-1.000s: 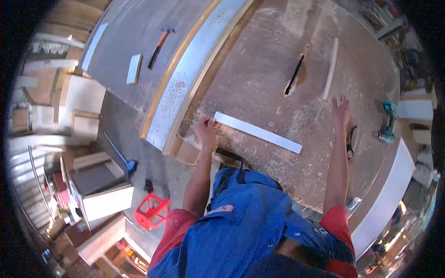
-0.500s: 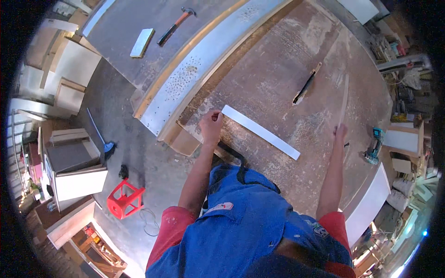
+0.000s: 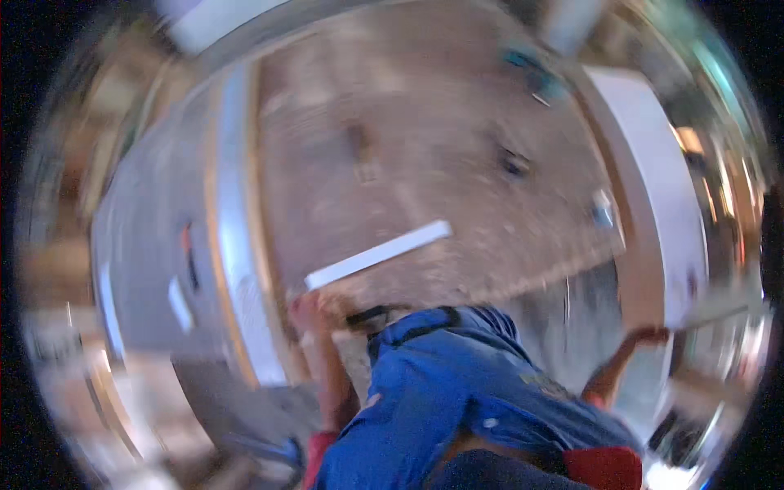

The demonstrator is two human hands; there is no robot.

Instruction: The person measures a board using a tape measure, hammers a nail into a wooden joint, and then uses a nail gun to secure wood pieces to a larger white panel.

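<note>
A white flat strip (image 3: 380,255) lies slantwise on the brown worktable (image 3: 425,147), in front of my body. My left hand (image 3: 309,314) is beside the strip's near left end; motion smears its fingers, and I cannot tell whether they touch it. Out to the right, away from the table, my right hand (image 3: 651,335) is closed round a long thin strip (image 3: 714,318) that stretches off to the right. Its far part is blurred.
A long pale-topped panel (image 3: 238,220) runs along the left side of the worktable. Beyond it lie a hammer (image 3: 190,255) and a small white block (image 3: 180,304). A teal power drill (image 3: 535,75) rests at the far right, near a white board (image 3: 657,163).
My view has swung to the right and is blurred. My right hand has moved from over the worktable out past its right side, with the thin strip. My left hand stays near the white strip's end.
</note>
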